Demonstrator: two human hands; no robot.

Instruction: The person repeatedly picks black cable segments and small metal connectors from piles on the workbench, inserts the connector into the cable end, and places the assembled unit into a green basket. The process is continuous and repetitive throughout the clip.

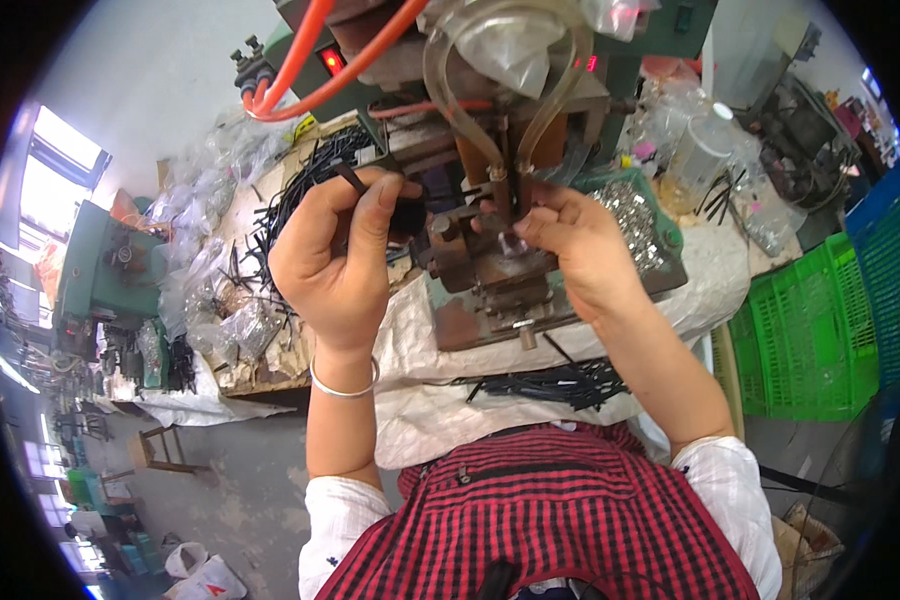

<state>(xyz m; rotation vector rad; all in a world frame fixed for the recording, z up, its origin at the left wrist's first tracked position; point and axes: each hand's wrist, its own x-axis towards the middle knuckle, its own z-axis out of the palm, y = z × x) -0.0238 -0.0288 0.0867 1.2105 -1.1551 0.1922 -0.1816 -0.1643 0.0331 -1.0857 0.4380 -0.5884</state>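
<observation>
My left hand (332,265) is raised at the left of a bench machine's metal fixture (490,270). Its fingers are closed on a black strip (348,179), whose end sticks up past the knuckles. At the fixture's right side, my right hand (592,250) has thumb and fingers pinched together close to the upright tooling. What lies between those fingertips is too small or hidden to make out. Two clear hoses (570,75) curve down to the tooling between my hands. Right of the fixture stands a green tray (673,240) of small shiny metal parts (625,215).
A heap of black strips (305,190) lies behind my left hand. More strips (560,383) rest on pale cloth before me. Orange hoses (320,85) hang at upper left. Plastic bags (235,150) and a clear jug (705,145) flank the machine. Green crates (810,330) stand at right.
</observation>
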